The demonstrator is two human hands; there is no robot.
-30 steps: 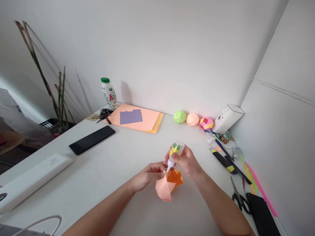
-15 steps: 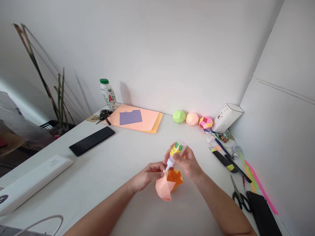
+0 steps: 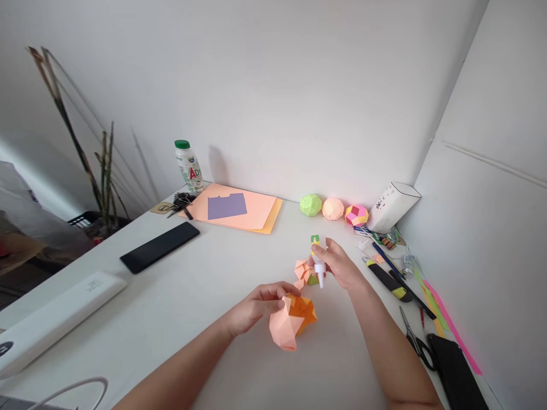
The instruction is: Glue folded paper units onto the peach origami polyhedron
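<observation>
My left hand (image 3: 260,304) pinches the upper edge of a folded paper shape (image 3: 285,326), faceted, peach outside and orange inside, with an open side facing right. To its upper right, my right hand (image 3: 335,262) is wrapped round a glue bottle (image 3: 318,253) with a yellow and green label. The bottle's white nozzle points down, apart from the paper shape. Behind the bottle, small peach folded paper pieces (image 3: 301,271) and a green one (image 3: 313,279) lie on the table, partly hidden by the bottle and fingers.
Three faceted paper balls stand by the wall, the green ball (image 3: 310,205) leftmost. Paper sheets (image 3: 260,208), a bottle with a green cap (image 3: 189,168) and a black slab (image 3: 160,246) lie left. At right are a utility knife (image 3: 388,279), scissors (image 3: 416,341) and a phone (image 3: 457,373).
My right hand has lifted the glue bottle off the paper shape's edge and moved it right, tipping it more upright. Small paper pieces behind it now show. My left hand stays in place.
</observation>
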